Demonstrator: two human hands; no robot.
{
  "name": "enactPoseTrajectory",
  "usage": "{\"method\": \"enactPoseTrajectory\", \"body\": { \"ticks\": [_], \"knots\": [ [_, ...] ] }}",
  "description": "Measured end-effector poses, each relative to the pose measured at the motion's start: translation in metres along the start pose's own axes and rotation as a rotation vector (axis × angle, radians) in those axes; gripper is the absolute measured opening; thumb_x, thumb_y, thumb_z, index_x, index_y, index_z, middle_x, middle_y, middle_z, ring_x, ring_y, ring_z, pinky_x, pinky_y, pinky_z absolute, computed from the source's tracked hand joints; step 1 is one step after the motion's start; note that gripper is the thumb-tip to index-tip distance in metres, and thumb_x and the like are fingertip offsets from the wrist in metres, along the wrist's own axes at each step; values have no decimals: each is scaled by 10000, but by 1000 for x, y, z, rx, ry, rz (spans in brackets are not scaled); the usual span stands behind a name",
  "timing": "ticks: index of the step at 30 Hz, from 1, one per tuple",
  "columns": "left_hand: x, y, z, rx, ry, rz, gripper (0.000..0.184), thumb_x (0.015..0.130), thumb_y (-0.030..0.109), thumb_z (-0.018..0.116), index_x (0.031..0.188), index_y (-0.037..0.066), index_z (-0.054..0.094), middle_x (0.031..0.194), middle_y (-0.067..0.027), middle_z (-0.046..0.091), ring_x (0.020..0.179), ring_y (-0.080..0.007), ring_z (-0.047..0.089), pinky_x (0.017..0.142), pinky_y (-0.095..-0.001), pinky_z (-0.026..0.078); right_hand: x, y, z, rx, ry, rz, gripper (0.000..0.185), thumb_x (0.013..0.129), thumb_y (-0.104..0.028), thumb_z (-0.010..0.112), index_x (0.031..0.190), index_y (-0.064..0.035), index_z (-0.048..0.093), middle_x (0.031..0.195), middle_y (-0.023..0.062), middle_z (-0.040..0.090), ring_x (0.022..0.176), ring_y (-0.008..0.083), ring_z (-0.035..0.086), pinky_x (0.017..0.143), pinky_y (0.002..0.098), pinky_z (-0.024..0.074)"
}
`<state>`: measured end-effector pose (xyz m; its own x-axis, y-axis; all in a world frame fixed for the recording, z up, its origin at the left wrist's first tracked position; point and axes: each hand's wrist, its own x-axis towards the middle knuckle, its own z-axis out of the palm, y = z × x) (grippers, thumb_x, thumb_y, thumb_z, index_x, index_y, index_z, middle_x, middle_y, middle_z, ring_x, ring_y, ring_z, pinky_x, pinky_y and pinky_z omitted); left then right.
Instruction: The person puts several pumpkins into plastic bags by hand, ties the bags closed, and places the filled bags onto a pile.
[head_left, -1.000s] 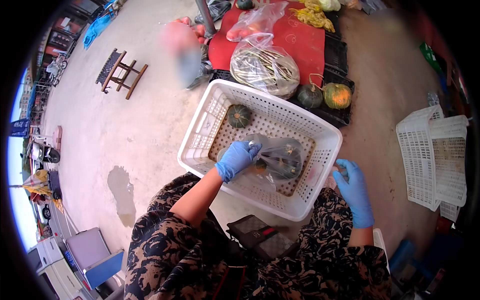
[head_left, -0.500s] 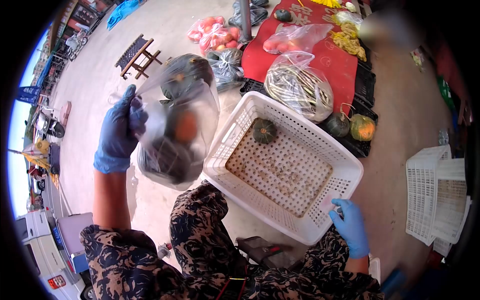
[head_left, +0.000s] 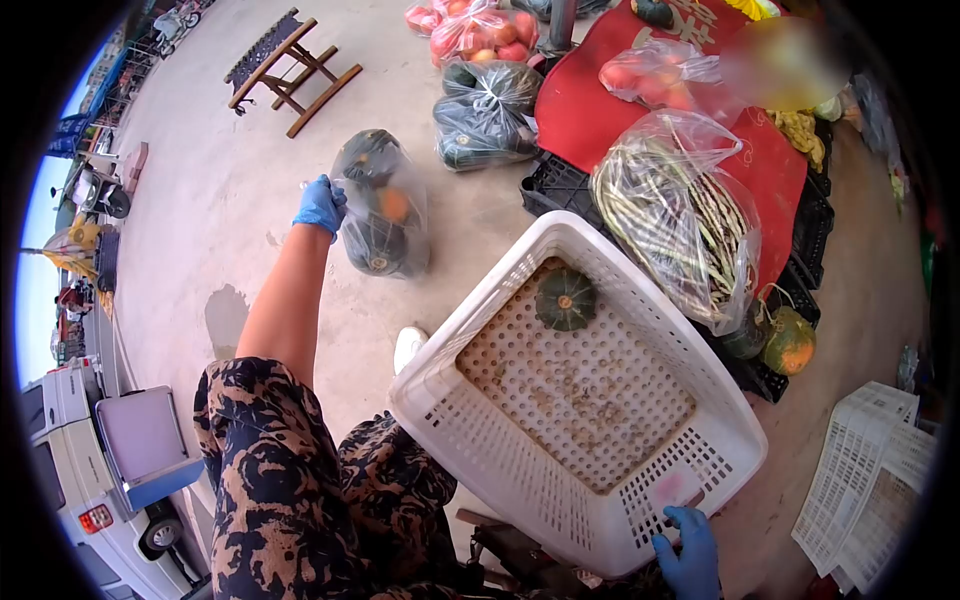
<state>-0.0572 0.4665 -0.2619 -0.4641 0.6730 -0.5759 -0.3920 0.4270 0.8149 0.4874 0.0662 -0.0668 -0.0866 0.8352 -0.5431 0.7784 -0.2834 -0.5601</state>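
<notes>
My left hand (head_left: 321, 205), in a blue glove, is closed on the gathered neck of a clear plastic bag of pumpkins (head_left: 378, 240), held out at arm's length low over the pavement. Dark green squashes show through the film, one with an orange patch. My right hand (head_left: 690, 556), also gloved, is at the near right rim of a white plastic crate (head_left: 425, 395); its thumb and forefinger are apart, and the other fingers are partly hidden. One small green pumpkin (head_left: 566, 299) sits in the crate on the dirty perforated bottom.
Beyond the crate, a bag of long beans (head_left: 680, 225) lies on a red cloth (head_left: 585, 95) over black crates. A bag of dark squashes (head_left: 487, 115) and bagged red fruit (head_left: 490, 35) stand left of it. A folding stool (head_left: 290, 70) is farther left; white crates (head_left: 865, 490) stand right.
My left hand has carried the bag of pumpkins forward and down, away from my body, toward the ground. The view has shifted; my right hand stays by the crate's rim.
</notes>
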Motion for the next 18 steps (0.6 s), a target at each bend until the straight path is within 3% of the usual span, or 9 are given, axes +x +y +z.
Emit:
{"method": "enactPoseTrajectory", "body": {
  "ticks": [3, 6, 7, 8, 9, 10, 12, 16, 18],
  "knots": [
    [35, 7, 31, 62, -18, 9, 205, 881, 256, 394, 717, 133, 403, 515, -12, 392, 417, -147, 385, 379, -273, 284, 7, 1, 0, 28, -16, 69, 369, 827, -185, 546, 1118, 34, 487, 1046, 225, 509, 975, 361, 483, 861, 384, 390],
    [136, -8, 43, -29, -41, -10, 183, 849, 212, 411, 705, 116, 471, 548, -46, 467, 439, -190, 443, 412, -321, 360, 17, 0, -2, 34, -67, 70, 375, 829, -195, 545, 1113, 42, 484, 1056, 226, 508, 982, 361, 482, 875, 385, 383],
    [123, -8, 64, 107, -44, 39, 199, 853, 218, 415, 716, 96, 492, 582, -69, 490, 463, -191, 459, 441, -320, 378, 20, 0, -3, 32, -83, 64, 380, 829, -198, 545, 1114, 44, 481, 1059, 227, 508, 985, 361, 482, 880, 385, 380],
    [108, -9, 84, 406, -81, 152, 219, 857, 224, 419, 726, 76, 514, 616, -91, 514, 487, -191, 475, 470, -320, 396, 22, 2, -1, 40, -82, 55, 383, 830, -201, 544, 1116, 45, 480, 1063, 227, 508, 988, 359, 482, 881, 384, 380],
    [81, -7, 103, 1163, -80, 421, 242, 861, 231, 423, 736, 56, 535, 649, -113, 537, 511, -192, 491, 500, -319, 413, 23, 5, 2, 45, -79, 49, 387, 831, -205, 543, 1118, 47, 479, 1067, 227, 508, 992, 357, 482, 883, 383, 380],
    [53, -5, 122, 1646, -43, 640, 267, 864, 237, 427, 747, 36, 556, 683, -136, 560, 535, -192, 508, 529, -319, 431, 24, 6, 4, 52, -80, 46, 391, 833, -208, 542, 1120, 48, 477, 1070, 227, 508, 996, 356, 481, 884, 381, 380],
    [29, -8, 150, 1924, -59, 851, 320, 872, 250, 434, 767, -4, 599, 751, -181, 607, 582, -193, 540, 588, -318, 467, 26, 6, 7, 45, -83, 74, 396, 835, -219, 543, 1123, 44, 477, 1075, 225, 508, 1004, 352, 480, 887, 380, 380],
    [81, -14, 158, 805, -576, 174, 258, 872, 262, 487, 958, 54, 612, 898, -68, 618, 802, -159, 573, 711, -278, 469, 30, 2, 11, 36, -105, 45, 399, 839, -235, 541, 1124, 37, 479, 1074, 218, 510, 1013, 345, 480, 884, 377, 382],
    [36, 12, 160, 927, -616, 264, 294, 874, 273, 488, 1082, 80, 564, 1013, -44, 579, 908, -178, 551, 768, -288, 459, 38, -3, 8, 59, -146, 80, 396, 838, -235, 542, 1121, 36, 482, 1074, 216, 510, 1013, 345, 481, 882, 376, 384]
  ]
}}
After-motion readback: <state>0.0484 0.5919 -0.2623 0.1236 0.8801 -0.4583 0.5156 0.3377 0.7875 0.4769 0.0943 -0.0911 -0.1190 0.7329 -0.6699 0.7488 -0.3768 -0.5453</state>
